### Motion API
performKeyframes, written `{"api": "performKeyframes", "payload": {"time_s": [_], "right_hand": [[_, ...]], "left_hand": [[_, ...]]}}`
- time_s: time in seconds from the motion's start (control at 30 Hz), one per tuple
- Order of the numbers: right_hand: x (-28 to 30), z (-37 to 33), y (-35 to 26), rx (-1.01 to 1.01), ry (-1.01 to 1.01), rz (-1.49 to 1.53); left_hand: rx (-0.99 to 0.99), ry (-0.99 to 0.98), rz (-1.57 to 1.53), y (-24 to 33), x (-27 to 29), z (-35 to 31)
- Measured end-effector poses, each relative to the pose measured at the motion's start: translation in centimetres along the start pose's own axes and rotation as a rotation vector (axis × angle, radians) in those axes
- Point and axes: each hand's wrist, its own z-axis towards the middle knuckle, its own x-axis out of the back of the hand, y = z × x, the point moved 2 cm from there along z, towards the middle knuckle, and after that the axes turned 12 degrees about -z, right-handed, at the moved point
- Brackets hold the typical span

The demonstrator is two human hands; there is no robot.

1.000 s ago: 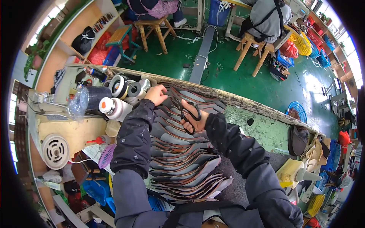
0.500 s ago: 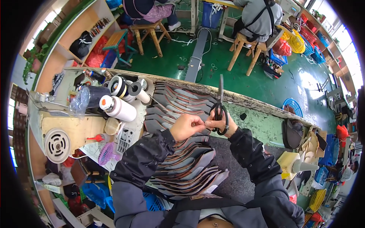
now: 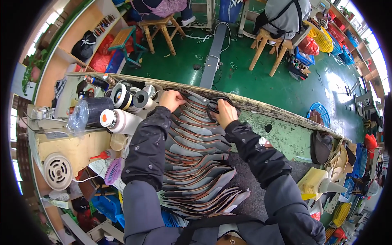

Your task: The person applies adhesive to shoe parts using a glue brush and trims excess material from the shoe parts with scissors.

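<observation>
A long row of overlapping, curved grey pieces with brown edges [image 3: 196, 141], like shoe-upper parts, runs across the bench from its far edge toward me. At the far end my right hand [image 3: 227, 112] is closed round the black handles of a pair of scissors [image 3: 201, 98]. Their blades point left, low over the farthest pieces, toward my left hand. My left hand [image 3: 170, 100] is closed in a pinch at the far left corner of the row, by the blade tips. What its fingertips hold is too small to make out.
Left of the row stand a white bottle [image 3: 118, 121], thread spools [image 3: 141, 99] and a dark plastic-wrapped roll [image 3: 93, 111]. At right are a yellow container with a nozzle [image 3: 316, 183] and a dark shoe-shaped piece [image 3: 321, 147]. Two people sit on stools beyond the bench's raised far edge.
Both hands have moved away from me to the row's far end, the left one also leftward. The scissors have swung from pointing away to pointing left, low over the pieces.
</observation>
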Motion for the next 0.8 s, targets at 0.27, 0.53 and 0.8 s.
{"api": "performKeyframes", "payload": {"time_s": [0.27, 0.53, 0.8], "right_hand": [[2.4, -1.6, -0.9, -0.285, -0.872, 0.738], [0.8, -0.7, -5.9, -0.603, -0.968, 1.112], [6.9, -7.9, -0.8, -0.529, -0.977, 0.923]], "left_hand": [[-0.004, -0.057, -0.005, -1.3, 2.4, 0.3], [-0.064, 0.02, -0.006, 3.1, 2.5, -2.8], [-0.136, 0.123, 0.006, 7.2, 0.1, -7.9]]}}
